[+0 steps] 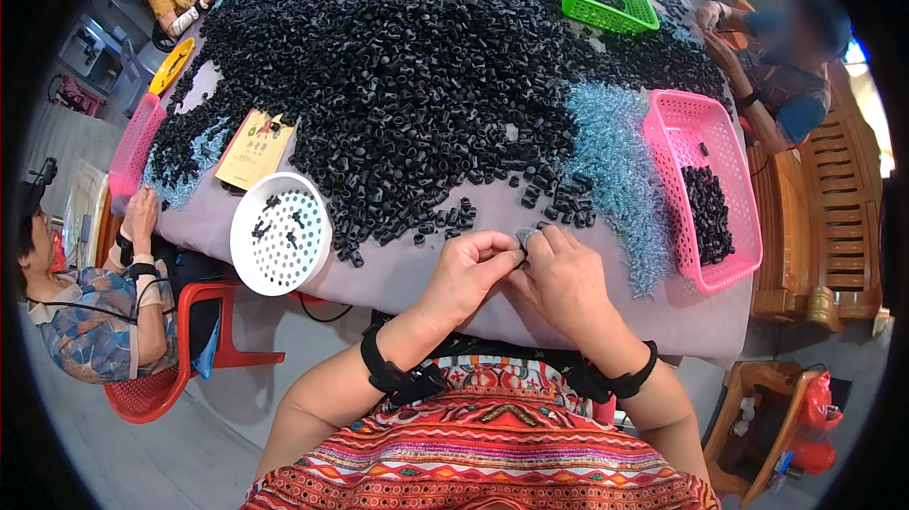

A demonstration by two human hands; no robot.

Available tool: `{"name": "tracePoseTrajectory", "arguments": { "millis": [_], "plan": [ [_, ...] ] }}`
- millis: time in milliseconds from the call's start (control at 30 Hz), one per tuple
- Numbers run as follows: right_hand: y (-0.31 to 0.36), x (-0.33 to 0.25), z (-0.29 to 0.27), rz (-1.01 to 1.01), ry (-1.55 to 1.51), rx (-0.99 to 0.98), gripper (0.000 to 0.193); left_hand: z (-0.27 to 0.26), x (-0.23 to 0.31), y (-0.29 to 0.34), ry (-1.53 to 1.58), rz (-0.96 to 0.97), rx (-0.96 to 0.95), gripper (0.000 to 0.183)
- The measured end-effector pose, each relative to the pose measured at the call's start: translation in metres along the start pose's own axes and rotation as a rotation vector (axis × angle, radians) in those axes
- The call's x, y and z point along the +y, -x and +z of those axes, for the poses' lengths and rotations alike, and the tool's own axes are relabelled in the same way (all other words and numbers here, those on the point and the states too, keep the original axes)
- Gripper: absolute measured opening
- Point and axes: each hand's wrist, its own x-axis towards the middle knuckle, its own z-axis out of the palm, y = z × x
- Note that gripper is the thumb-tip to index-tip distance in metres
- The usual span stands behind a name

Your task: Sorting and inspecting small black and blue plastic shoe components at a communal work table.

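We have our two hands close together near the middle of the frame, over the near edge of the bench (701, 321). Our left hand (471, 271) pinches a small black piece (521, 248) with its thumb and finger. Our right hand (568, 278) is pinched on that same piece from the other side. Something clear and shiny (526, 235) shows by our right fingers, but it is too small for us to tell what it is.

Just past our hands, a huge heap of black plastic caps (407, 84) fills the top middle of the frame. To the right of it we see a patch of clear blue bits (615, 178). A pink basket (696, 126) at the right holds more black caps. Left of our hands is a white strainer bowl (244, 262) with a few black pieces inside, and a yellow booklet (254, 152) lies just above it. A green basket (627, 21) sits at the upper right.
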Motion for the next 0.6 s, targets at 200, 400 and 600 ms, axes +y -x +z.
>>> {"name": "tracePoseTrajectory", "arguments": {
  "millis": [200,400,600],
  "plan": [
    [0.002,0.005,-0.008,0.008,-0.069,-0.024,0.027,-0.001,0.0,-0.001,-0.273,-0.048,-0.179,0.017],
    [0.01,0.004,-0.005,-0.023,-0.026,-0.054,0.022,-0.004,-0.021,-0.004,-0.256,0.025,-0.101,0.026],
    [0.022,0.031,-0.041,0.077,-0.055,-0.025,0.024,0.008,-0.005,-0.002,-0.397,-0.072,-0.211,0.024]
  ]
}}
